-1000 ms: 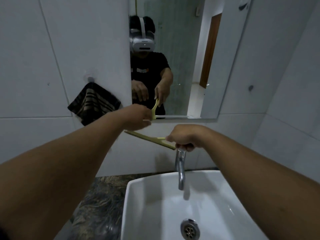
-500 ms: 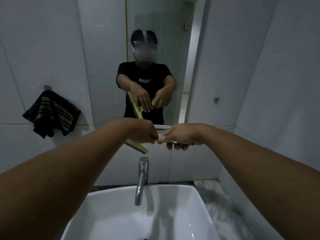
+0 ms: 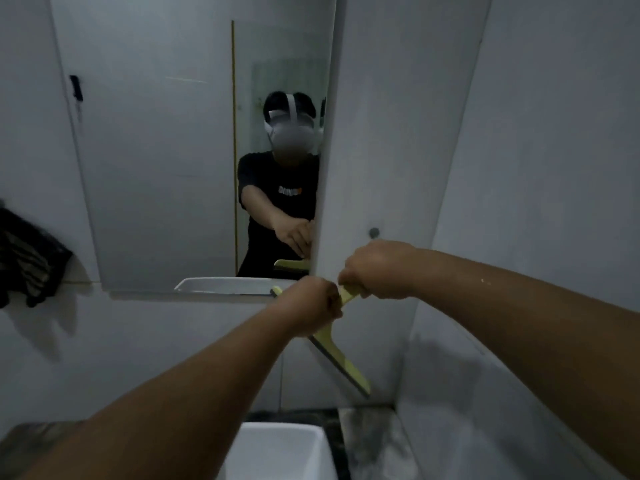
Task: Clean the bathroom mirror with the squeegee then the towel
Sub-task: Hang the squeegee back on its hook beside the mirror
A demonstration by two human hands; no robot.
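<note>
Item: yellow squeegee (image 3: pixel 341 355), held in both my hands just below the mirror's lower right corner. Blade runs slantwise, low end down-right, upper tip showing left of my left hand.

My left hand (image 3: pixel 306 304): fingers curled round the squeegee near its middle.

My right hand (image 3: pixel 379 270): fingers curled round the handle end, fist facing the wall.

Mirror (image 3: pixel 156 168): mounted on the white tiled wall, showing my reflection.

Towel (image 3: pixel 27 258): dark, striped, hanging on the wall at far left, well apart from my hands.

White basin (image 3: pixel 277 448): below, at the bottom edge.
</note>
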